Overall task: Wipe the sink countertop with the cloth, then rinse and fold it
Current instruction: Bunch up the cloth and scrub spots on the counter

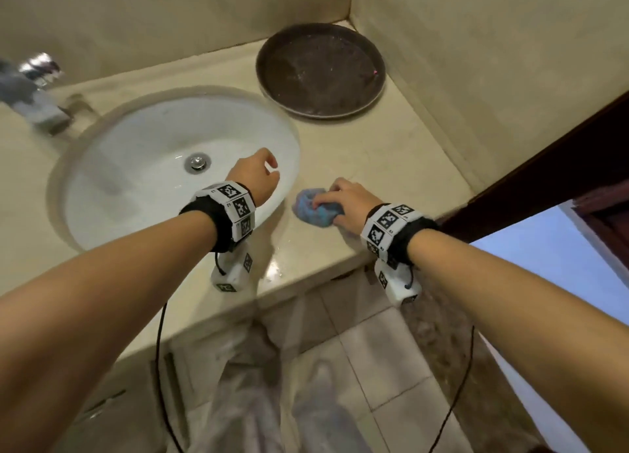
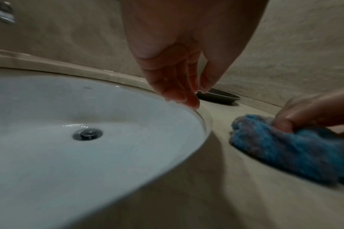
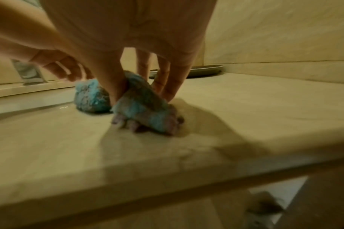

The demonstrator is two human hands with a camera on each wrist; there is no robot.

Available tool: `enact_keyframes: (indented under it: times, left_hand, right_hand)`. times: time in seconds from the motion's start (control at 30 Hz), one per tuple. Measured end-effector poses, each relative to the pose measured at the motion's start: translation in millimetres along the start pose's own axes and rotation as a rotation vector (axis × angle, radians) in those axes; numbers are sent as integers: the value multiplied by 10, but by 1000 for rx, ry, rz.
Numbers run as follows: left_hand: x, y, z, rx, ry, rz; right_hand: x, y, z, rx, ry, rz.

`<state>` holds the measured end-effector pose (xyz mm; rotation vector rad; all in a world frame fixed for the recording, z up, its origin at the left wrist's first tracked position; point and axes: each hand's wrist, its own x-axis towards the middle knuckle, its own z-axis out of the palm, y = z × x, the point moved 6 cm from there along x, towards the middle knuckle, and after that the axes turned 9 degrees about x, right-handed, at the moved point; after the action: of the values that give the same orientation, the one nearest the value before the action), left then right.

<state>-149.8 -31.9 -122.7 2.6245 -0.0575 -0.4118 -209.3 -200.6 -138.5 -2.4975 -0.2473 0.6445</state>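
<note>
A bunched blue cloth lies on the beige countertop just right of the white sink basin. My right hand grips the cloth from above, thumb on one side and fingers on the other, pressing it to the counter. My left hand hovers over the basin's right rim with relaxed fingers pointing down, holding nothing. Both hands look wet.
A dark round tray sits in the counter's back right corner against the walls. A chrome faucet stands at the back left. The drain is in the basin's middle. The counter's front edge drops to a tiled floor.
</note>
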Motion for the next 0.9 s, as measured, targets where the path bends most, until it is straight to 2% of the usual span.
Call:
enact_keyframes:
  times: [0.1,0.27,0.4,0.53,0.67,0.9]
  left_hand:
    - [-225,70,120,-8,8,-30]
    - [-471,217,237,-5,20,-42]
    - [-569,121,221,5,48,-70]
    - [-736,-194,84,-11,88,-121]
    - [-1008,-641,-128,-32,119,-161]
    - [-1710,-1878,-592,-63,206,-308]
  right_hand:
    - [-145,388,-241,18,95,101]
    - [-474,1203,-705,-10,304,425]
    - [-561,1215,-618,-79,291,463]
    - [-474,645,-336,-189,287,370]
    - [-291,-142,253,-257,155,198]
    - [-158,-1610,1292,-306,1,9]
